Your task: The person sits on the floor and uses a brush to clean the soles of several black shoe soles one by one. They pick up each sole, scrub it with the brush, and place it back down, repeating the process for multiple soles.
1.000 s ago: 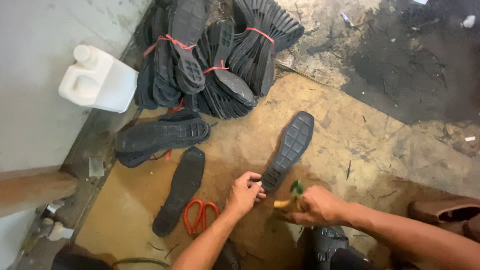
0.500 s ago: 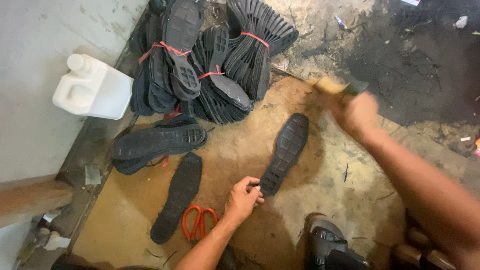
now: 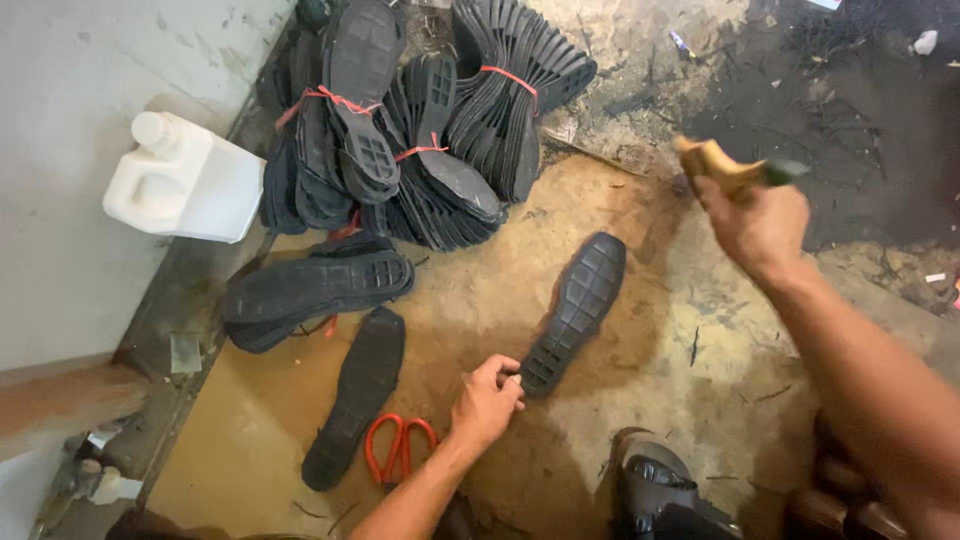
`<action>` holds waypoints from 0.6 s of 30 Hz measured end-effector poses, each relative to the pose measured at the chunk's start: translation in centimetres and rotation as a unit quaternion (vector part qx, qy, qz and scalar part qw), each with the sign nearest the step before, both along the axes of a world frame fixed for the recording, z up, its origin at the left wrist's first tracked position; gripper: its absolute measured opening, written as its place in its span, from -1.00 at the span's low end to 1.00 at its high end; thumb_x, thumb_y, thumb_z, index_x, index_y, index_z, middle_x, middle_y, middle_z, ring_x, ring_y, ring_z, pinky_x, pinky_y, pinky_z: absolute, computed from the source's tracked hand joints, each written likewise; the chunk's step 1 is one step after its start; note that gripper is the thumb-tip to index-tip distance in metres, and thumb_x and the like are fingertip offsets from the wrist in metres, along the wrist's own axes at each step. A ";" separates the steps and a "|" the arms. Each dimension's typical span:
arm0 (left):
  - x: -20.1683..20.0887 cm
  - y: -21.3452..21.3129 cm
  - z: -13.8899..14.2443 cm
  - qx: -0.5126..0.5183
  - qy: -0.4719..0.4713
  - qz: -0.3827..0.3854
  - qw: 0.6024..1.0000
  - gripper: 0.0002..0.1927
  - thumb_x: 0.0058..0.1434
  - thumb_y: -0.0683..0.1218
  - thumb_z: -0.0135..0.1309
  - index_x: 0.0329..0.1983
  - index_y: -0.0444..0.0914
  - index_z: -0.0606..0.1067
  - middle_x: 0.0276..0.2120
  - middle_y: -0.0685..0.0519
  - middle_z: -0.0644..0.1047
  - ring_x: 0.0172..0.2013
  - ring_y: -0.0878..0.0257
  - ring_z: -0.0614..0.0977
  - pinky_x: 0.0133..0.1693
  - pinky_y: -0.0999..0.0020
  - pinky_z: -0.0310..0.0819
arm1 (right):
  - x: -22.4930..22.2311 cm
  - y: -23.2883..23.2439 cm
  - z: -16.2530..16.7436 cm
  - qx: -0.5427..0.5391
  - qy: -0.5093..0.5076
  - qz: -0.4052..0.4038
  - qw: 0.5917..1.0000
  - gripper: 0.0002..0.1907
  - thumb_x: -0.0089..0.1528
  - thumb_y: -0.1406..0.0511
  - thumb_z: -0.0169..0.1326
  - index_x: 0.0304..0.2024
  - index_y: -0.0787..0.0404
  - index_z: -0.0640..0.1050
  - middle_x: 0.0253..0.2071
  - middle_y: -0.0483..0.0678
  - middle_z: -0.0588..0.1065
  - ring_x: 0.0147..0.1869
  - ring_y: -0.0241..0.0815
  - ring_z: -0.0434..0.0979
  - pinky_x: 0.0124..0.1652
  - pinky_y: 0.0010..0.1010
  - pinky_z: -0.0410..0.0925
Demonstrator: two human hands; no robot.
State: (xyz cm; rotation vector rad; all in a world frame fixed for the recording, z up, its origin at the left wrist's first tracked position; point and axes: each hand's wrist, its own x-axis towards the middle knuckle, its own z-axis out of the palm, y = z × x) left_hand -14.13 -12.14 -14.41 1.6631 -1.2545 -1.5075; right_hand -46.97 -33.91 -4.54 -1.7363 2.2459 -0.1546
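Note:
A black rubber shoe sole [image 3: 578, 308] lies tread up on the stained floor. My left hand [image 3: 487, 402] pinches its heel end against the ground. My right hand [image 3: 757, 225] is raised to the upper right, shut around a wooden-handled brush [image 3: 720, 165] that sticks out above the fist. The brush head looks blurred.
Bundles of black soles [image 3: 430, 130] tied with red string are heaped at the top. A loose stack [image 3: 318, 288] and a single sole [image 3: 358, 395] lie at left. Orange-handled scissors [image 3: 398, 448] rest near my left wrist. A white jerrycan [image 3: 185, 183] stands by the wall. A dark shoe [image 3: 660, 490] sits below.
My right hand has lifted the brush from beside the sole's heel up and away to the upper right. My left hand has stayed on the heel.

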 end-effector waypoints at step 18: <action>-1.5 -4.2 13.6 -0.042 0.336 0.091 0.937 -0.59 0.42 -0.09 0.00 0.25 -0.42 0.46 -0.09 -0.03 0.64 -0.19 0.31 0.67 -0.21 0.37 0.68 | -3.2 6.3 -1.2 -0.032 -0.233 -0.096 0.967 -0.55 0.34 0.09 0.20 -0.05 0.40 0.64 -0.42 -0.06 0.53 -0.39 -0.34 0.38 -0.43 -0.37 0.26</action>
